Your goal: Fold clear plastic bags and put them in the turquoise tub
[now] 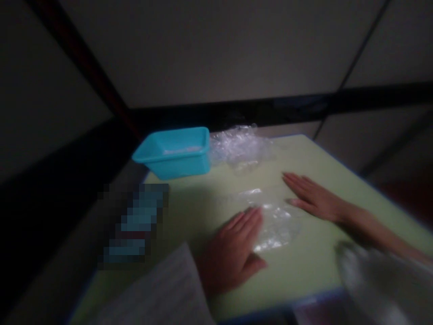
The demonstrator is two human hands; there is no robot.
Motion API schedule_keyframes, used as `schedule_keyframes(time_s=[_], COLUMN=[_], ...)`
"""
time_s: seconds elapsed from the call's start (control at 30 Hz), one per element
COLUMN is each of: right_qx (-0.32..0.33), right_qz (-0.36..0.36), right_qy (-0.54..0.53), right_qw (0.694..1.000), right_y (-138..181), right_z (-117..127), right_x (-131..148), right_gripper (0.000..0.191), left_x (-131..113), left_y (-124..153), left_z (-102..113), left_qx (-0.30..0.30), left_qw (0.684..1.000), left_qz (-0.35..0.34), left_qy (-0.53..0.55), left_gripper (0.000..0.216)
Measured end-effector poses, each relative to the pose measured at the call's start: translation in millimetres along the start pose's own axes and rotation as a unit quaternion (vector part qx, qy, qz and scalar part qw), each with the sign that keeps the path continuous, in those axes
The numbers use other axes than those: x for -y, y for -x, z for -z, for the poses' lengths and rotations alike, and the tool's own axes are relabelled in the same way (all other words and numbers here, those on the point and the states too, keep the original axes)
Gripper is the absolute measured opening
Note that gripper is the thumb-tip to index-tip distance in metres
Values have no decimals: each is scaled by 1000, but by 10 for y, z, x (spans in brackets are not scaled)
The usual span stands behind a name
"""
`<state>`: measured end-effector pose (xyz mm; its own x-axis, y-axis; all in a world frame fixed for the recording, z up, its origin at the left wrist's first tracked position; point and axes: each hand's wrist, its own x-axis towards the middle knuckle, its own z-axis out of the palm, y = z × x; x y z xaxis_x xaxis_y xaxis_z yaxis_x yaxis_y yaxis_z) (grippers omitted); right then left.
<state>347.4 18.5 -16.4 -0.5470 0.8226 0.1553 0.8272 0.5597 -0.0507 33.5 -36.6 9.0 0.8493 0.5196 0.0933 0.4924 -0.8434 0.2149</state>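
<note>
A clear plastic bag (274, 225) lies flat on the pale yellow-green table (314, 275), catching bright glints. My left hand (233, 248) rests palm down at the bag's left side, fingers stretched out and pointing away from me. Over on the right, my right hand (311, 196) is also flat, its fingers extended toward the upper left and its thumb near the bag's edge. Neither hand grasps anything. The picture is dim and somewhat blurred, so the bag's exact outline is hard to make out.
At the table's far left corner stands a turquoise plastic basket (179, 164) with something pale inside. Beside it is a heap of crumpled clear plastic bags (243, 146). A pixelated bluish object (138, 221) lies along the left edge. A wall (219, 54) rises behind the table.
</note>
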Motion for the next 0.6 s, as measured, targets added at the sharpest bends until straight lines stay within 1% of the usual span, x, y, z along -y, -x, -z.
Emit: schedule_keyframes(time_s=[0.13,0.23,0.43,0.53,0.6], right_qx=[-8,-11,-2,4,-7], right_qz=[4,5,-5,-28,-47], right_qy=[-2,-2,-19,-40,-77], right_qw=[1000,1000,1000,999,996], right_y=[-4,-2,-17,-30,-28], right_z=[2,-9,-9,50,126], right_x=[2,-9,-21,-39,-60], right_gripper=[67,67,64,63,62], left_x=[6,30,36,90,179], left_y=[11,9,20,61,109], left_z=[-25,-29,-57,-10,44], left_qx=[21,23,0,-16,-20], left_qw=[1000,1000,1000,999,997], left_qz=[12,10,8,-14,-40], left_qy=[3,6,21,49,71], left_gripper=[74,74,72,69,69])
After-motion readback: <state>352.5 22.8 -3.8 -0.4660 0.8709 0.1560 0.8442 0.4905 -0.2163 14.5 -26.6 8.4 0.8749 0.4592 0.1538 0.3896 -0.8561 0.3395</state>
